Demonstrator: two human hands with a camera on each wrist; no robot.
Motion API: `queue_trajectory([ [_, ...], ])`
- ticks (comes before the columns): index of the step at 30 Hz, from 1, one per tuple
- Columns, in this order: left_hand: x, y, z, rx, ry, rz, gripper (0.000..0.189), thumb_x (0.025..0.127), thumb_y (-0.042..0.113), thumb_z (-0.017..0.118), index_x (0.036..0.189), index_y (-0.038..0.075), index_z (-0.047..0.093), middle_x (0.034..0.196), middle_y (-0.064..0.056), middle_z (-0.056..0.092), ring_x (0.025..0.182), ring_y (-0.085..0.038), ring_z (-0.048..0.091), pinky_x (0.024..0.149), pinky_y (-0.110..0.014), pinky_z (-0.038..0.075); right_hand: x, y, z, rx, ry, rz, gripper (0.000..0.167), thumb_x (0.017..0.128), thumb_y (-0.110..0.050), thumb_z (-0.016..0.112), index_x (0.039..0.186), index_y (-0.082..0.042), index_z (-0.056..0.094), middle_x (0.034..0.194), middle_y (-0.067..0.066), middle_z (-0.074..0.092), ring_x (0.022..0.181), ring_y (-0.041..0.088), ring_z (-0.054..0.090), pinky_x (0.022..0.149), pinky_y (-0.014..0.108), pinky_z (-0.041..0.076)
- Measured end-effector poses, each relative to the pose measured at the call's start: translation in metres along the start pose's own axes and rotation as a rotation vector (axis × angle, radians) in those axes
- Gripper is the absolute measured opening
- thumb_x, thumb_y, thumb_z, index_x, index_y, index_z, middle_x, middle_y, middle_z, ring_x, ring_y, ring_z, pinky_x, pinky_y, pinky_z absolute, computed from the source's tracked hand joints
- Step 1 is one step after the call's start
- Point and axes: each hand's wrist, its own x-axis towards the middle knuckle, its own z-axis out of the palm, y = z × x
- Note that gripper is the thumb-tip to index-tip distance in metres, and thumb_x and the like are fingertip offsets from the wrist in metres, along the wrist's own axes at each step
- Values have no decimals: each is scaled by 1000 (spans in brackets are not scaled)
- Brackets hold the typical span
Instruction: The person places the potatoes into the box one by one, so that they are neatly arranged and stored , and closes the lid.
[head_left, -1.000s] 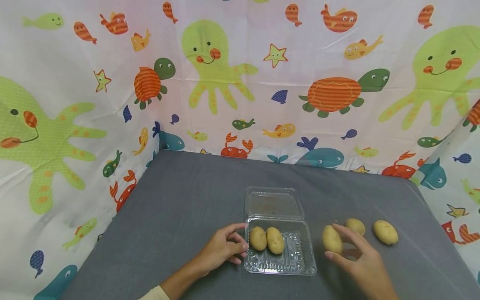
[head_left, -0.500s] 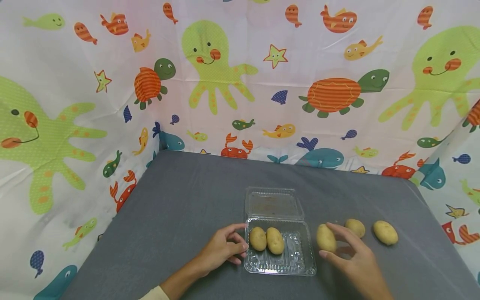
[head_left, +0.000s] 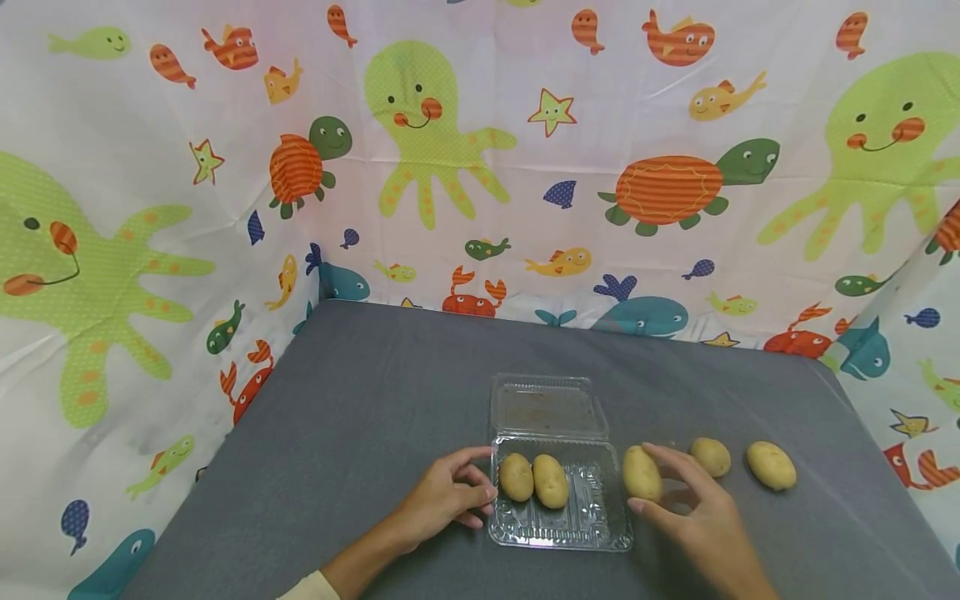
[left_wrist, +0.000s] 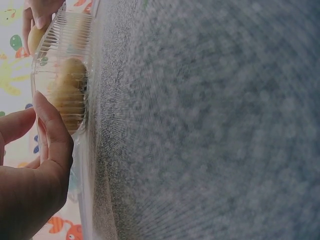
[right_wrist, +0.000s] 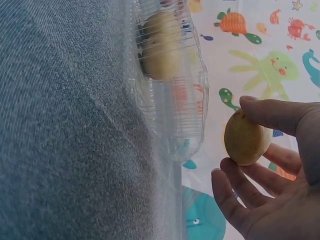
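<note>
My right hand pinches a smooth tan potato between thumb and fingertips. In the head view this potato overlaps the right rim of a clear plastic clamshell container, and the right wrist view has it held up beside the container's wall. My left hand touches the container's left edge with thumb and index finger spread along it, the other fingers loosely bent. Inside, two potatoes lie side by side on the left, their long sides pointing away from me. The hinged lid lies folded back behind the base.
Two more potatoes lie right of the container: a rounder potato just beyond my right hand and an oval potato farther right. Grey cloth covers the table. A sea-animal patterned curtain surrounds its back and sides.
My right hand has moved left with its potato, from beside the two loose potatoes to the container's right rim. The left hand and the container have stayed in place.
</note>
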Motion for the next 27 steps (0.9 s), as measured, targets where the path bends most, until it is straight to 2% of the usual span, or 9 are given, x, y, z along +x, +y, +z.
queue_trajectory([
  [13, 0, 0, 0, -1, -2, 1, 65, 98, 4, 74, 156, -2, 45, 98, -10, 67, 83, -20, 73, 64, -29, 65, 4, -1, 9, 64, 1, -92, 71, 79, -6, 93, 143, -17, 65, 134, 3, 67, 110, -6, 60, 78, 20, 61],
  [27, 0, 0, 0, 1, -7, 2, 65, 98, 5, 73, 156, -2, 45, 98, -9, 67, 84, -19, 73, 65, -28, 65, 6, -1, 20, 35, -14, -129, 72, 77, -10, 96, 142, -18, 65, 133, 2, 68, 107, -4, 60, 74, 28, 63],
])
